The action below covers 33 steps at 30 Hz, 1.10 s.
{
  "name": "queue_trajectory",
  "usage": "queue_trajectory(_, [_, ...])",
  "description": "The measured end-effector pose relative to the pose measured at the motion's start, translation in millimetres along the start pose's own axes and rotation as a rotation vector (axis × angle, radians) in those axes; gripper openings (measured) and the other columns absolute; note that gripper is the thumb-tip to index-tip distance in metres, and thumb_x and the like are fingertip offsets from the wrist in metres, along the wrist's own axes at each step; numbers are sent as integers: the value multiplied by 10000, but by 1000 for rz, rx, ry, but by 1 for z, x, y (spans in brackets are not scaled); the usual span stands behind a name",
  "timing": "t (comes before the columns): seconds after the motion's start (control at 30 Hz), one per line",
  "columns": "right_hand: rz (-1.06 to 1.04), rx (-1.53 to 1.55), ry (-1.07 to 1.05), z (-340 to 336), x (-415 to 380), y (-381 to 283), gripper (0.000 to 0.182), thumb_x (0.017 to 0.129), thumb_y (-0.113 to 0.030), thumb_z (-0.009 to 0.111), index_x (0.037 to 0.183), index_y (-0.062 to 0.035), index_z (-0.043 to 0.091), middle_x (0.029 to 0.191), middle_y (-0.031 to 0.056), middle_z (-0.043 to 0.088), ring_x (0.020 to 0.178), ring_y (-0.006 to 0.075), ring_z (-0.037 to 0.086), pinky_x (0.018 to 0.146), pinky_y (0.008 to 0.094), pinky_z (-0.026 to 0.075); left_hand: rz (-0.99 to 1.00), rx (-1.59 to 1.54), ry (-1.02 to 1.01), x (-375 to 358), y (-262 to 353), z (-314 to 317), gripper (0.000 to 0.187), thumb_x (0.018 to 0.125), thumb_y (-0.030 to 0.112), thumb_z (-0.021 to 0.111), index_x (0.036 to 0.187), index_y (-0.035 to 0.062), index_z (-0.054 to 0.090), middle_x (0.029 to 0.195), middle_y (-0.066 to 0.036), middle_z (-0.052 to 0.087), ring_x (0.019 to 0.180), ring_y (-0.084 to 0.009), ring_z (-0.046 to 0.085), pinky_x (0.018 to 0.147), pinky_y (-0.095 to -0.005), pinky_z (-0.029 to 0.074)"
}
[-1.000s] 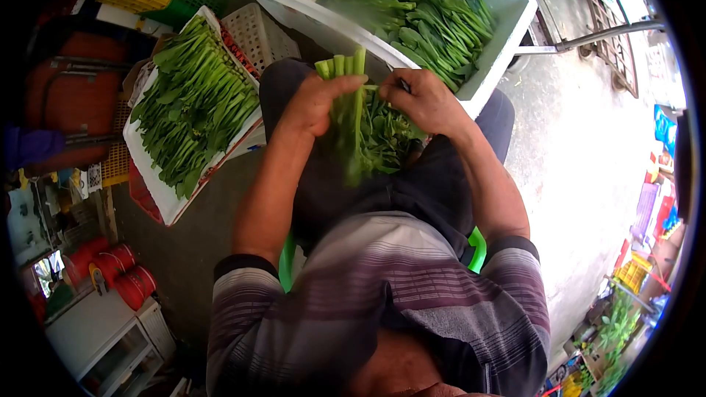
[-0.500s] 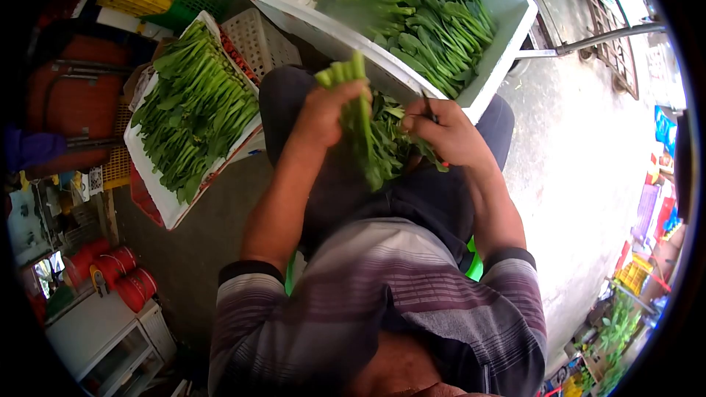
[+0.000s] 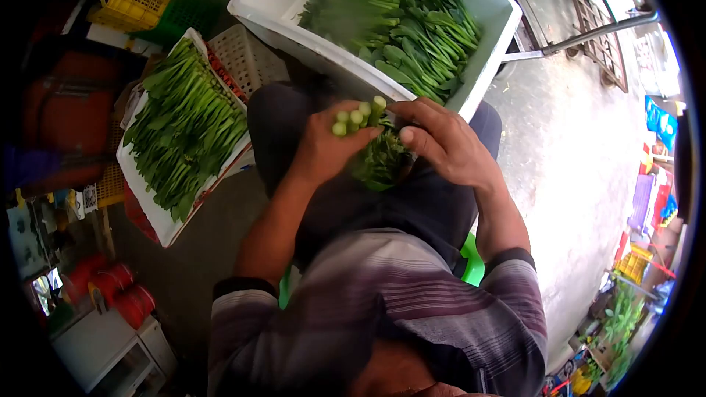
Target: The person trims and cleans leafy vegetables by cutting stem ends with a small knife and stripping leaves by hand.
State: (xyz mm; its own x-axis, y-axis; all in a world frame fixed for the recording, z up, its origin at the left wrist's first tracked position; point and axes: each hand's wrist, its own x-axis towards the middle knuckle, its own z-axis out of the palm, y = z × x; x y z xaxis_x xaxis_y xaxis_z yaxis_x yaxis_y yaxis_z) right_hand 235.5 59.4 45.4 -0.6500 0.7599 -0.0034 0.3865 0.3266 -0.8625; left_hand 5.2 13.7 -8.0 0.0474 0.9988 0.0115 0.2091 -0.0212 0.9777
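Since the earlier frame both hands have drawn together over the lap, just below the white foam box (image 3: 482, 66); the left hand (image 3: 323, 148) is clamped around a bunch of greens (image 3: 368, 147), cut stems upward. Right hand (image 3: 445, 143) touches the bunch, fingers loosely curled; another tray of greens (image 3: 158, 213) lies left of the box.

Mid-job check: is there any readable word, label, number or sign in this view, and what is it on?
None can be read.
Small black-and-white label by the yellow crate, left edge: too small and blurred to read.
Blue sign at the right edge: blurred, no legible text.
White foam box, the tray of greens and the bunch of greens held in the left hand and right hand: no text visible.
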Motion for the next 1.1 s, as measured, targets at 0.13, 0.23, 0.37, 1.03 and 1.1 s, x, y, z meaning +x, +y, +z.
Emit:
queue_trajectory(0.13, [20,-52,-39,-4,1,-7,481,1013,-356,594,1300,30,578,1089,244,674,1019,418,662,875,440,509,56,13,-52,-1,1,4,277,838,25,799,1083,-25,680,872,-57,717,783,-78,631,687,-267,527])
queue_trajectory(0.23, [70,-61,-74,-6,0,-7,482,1006,-353,607,1295,30,572,1053,247,686,999,425,668,861,445,511,85,85,-66,-1,-3,5,336,804,88,843,1087,-14,693,920,-170,741,802,-215,728,739,-337,563])
queue_trajectory(0.37, [87,-61,-83,-5,-1,-5,474,1004,-367,610,1269,25,576,977,253,682,951,441,662,828,456,506,152,87,-95,0,-4,6,345,801,62,837,1102,-11,686,927,-184,737,812,-261,738,729,-349,564])
queue_trajectory(1.03, [31,44,-18,6,-9,12,347,1024,-269,581,1254,-12,612,877,260,674,862,431,672,754,457,513,162,1,-166,-3,-6,-1,342,803,86,850,1078,-25,680,895,-156,744,761,-180,712,701,-311,562])
queue_trajectory(1.1, [53,76,-44,5,-11,14,355,1034,-269,567,1276,-14,615,880,252,677,847,414,680,767,437,520,185,16,-195,-4,-9,-2,341,807,21,825,1096,-31,651,905,-130,734,779,-158,699,684,-291,553])
